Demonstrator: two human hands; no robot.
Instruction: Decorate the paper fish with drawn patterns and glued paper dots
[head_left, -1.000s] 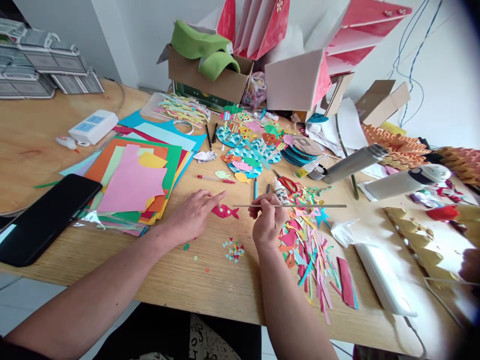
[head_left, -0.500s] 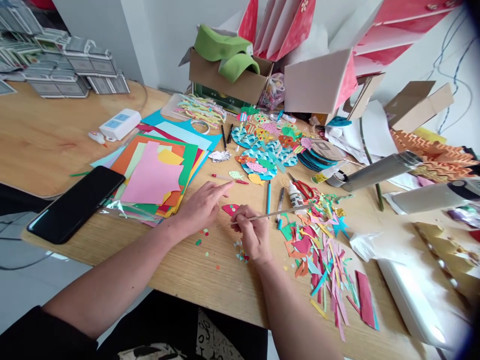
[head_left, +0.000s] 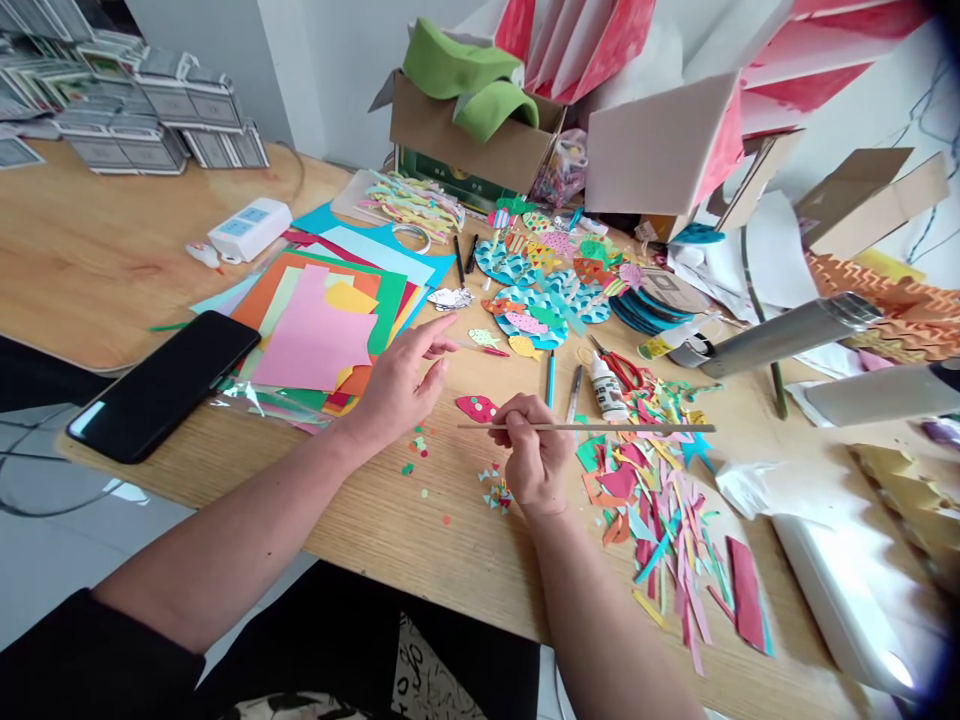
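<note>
My right hand (head_left: 534,452) is closed around a thin wooden stick (head_left: 630,428), which lies level across the view and points right over the paper scraps. Just left of those fingers, a red paper fish (head_left: 477,407) with pale dots lies on the table, its right end partly hidden by the hand. My left hand (head_left: 405,378) hovers with fingers stretched out and holds nothing, between the coloured paper stack and the red fish. Small round paper dots (head_left: 420,444) are scattered below it, and tiny paper bits (head_left: 496,488) lie beside my right wrist.
Coloured paper sheets (head_left: 315,335) and a black phone (head_left: 161,385) lie at left. A glue bottle (head_left: 607,388), red-handled scissors (head_left: 622,366) and paper scraps (head_left: 660,500) sit at right. Finished paper fish on blue wavy discs (head_left: 536,310) stand behind, near a steel flask (head_left: 795,335).
My right hand has turned the stick from a slant to level and shifted slightly right. My left hand has lifted a little, with its fingers more spread. The whole view has shifted slightly.
</note>
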